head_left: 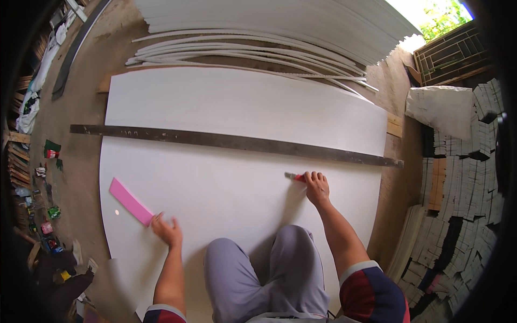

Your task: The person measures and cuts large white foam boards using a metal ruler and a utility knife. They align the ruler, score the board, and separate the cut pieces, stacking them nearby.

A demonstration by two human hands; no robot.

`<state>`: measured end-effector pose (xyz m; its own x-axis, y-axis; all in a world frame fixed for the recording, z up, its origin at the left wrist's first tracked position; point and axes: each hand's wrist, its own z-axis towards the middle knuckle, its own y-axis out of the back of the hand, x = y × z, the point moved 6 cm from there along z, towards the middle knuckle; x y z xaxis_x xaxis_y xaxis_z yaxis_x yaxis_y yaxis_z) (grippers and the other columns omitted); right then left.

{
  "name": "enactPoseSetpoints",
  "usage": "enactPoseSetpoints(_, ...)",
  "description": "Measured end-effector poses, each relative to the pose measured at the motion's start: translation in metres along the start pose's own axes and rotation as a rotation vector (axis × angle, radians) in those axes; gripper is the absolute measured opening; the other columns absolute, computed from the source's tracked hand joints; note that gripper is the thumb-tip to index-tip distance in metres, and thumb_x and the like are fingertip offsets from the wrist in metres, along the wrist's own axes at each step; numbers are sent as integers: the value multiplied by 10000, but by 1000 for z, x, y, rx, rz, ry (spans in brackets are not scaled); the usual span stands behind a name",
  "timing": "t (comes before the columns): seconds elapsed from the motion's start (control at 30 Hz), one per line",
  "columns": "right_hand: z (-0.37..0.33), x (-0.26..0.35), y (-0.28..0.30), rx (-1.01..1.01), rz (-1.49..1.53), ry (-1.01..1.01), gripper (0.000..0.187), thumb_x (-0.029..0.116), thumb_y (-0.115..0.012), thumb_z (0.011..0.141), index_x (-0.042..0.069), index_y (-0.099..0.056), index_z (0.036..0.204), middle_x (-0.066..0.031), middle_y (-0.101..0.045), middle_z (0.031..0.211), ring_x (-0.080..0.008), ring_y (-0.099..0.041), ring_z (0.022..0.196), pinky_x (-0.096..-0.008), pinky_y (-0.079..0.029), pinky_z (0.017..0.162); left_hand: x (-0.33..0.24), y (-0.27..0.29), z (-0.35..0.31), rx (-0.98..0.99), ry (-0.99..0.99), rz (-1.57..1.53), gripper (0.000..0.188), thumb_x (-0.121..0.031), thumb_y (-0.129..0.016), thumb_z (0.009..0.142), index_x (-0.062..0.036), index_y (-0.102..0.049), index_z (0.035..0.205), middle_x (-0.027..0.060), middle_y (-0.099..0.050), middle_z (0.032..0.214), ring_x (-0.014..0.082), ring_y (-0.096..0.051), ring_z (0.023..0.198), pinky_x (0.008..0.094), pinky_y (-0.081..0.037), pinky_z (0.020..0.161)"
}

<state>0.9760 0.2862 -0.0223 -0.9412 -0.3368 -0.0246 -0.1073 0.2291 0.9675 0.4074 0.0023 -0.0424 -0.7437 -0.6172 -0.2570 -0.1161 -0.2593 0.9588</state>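
Note:
Before me lies a large white sheet (242,199), with my knees on its near part. A long dark straight bar (237,141) lies across it from side to side, its ends passing the sheet's edges. At the left, my left hand (168,230) pinches the near end of a flat pink strip (129,201), its other fingers spread. My right hand (318,188) is closed around a small red tool with a grey tip (295,176), held just on the near side of the bar. The tool's exact kind is too small to make out.
Several thin white strips (242,51) lie beyond the sheet, before a pile of white panels (269,19). Stacks of white pieces (458,188) stand at the right. Small packets and clutter (51,215) line the left, beside a dark strip (75,54) on the brown floor.

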Motion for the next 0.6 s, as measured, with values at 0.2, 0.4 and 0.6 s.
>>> enactPoseSetpoints(0.2, 30, -31, -4, -92, 256, 2, 309, 86, -696, 844, 114, -630, 1145, -101, -624, 1099, -344, -686, 920, -469, -561, 826, -237, -52, 103, 293, -503, -25, 809, -372, -869, 852, -172, -499, 1543, 156, -340, 1698, 428, -228, 1599, 604, -234, 1277)
enactPoseSetpoints(0.4, 81, -46, 62, -97, 253, -56, 999, 419, -970, 682, 173, -498, 1527, -157, -563, 1446, -337, -757, 972, -469, -614, 770, -317, -91, 178, 500, -670, 117, 922, -499, -827, 885, -190, -397, 1641, 121, -303, 1737, 358, -177, 1640, 609, -182, 1310)
enactPoseSetpoints(0.6, 106, -74, 55, -219, 180, 83, 526, 480, -751, 949, 134, -624, 1324, -77, -715, 1271, -312, -756, 800, -453, -569, 673, -337, -108, 197, 569, -861, 405, 785, -546, -737, 945, -129, -474, 1556, 83, -395, 1684, 328, -221, 1628, 637, -182, 1303)
